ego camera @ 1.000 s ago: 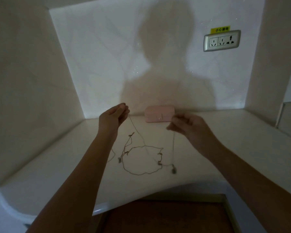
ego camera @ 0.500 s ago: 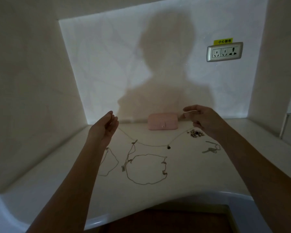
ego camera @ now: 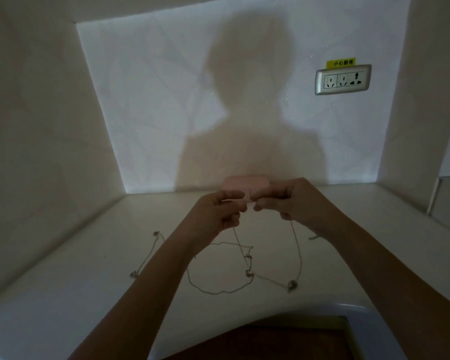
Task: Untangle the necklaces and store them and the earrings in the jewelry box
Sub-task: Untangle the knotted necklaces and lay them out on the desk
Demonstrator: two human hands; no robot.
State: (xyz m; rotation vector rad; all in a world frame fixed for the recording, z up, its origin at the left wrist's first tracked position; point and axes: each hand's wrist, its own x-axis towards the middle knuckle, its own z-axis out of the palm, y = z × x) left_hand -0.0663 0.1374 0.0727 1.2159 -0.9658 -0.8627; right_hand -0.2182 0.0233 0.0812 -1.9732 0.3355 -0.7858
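My left hand (ego camera: 218, 211) and my right hand (ego camera: 289, 201) meet in front of the shut pink jewelry box (ego camera: 244, 183), each pinching one end of a thin chain necklace (ego camera: 298, 255). The chain hangs down from both hands in a loop, its small pendant (ego camera: 292, 285) low near the counter. A second necklace (ego camera: 218, 291) lies looped on the counter below my hands. A third chain (ego camera: 151, 253) lies to the left, partly behind my left forearm. The earrings are hidden behind my right arm.
The pale counter (ego camera: 89, 255) sits in a recess with walls on the left, back and right. A wall socket (ego camera: 343, 79) is up on the back wall at the right. A dark brown surface (ego camera: 270, 341) lies below the counter's curved front edge.
My hands were spread apart with the chain stretched between them; now they have come together in front of the box and the chain hangs down in a loop.
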